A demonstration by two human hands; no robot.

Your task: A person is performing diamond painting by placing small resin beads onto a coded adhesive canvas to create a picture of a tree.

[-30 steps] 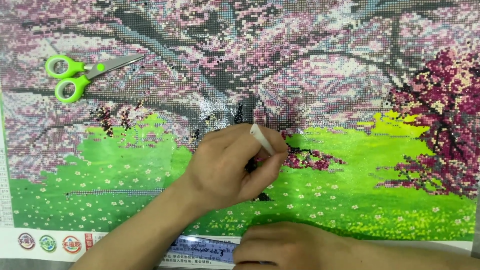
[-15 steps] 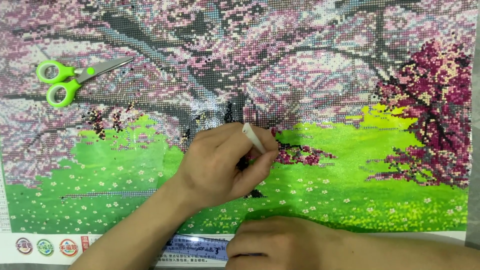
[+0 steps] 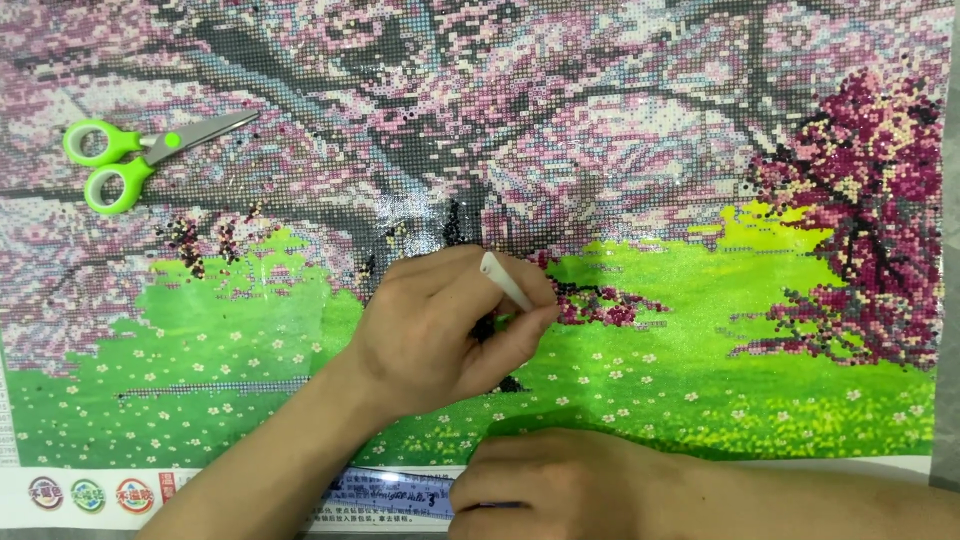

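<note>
A large diamond-painting canvas (image 3: 700, 330) of pink blossom trees over green grass fills the view. My left hand (image 3: 440, 330) lies on its middle, closed around a white drill pen (image 3: 505, 280). The pen's tip points down at the dark purple beads near the grass line and is hidden by my fingers. My right hand (image 3: 540, 480) sits knuckles up at the canvas's bottom edge. Its fingers are curled down onto a clear printed packet (image 3: 390, 495).
Green-handled scissors (image 3: 130, 155) lie shut on the canvas at the upper left. A white border with round coloured logos (image 3: 88, 494) runs along the bottom left. The canvas's right edge (image 3: 945, 300) meets a grey surface.
The view has drifted, so the canvas and scissors sit a little further left in frame. Both hands stay nearly in place, with the pen still held over the same spot.
</note>
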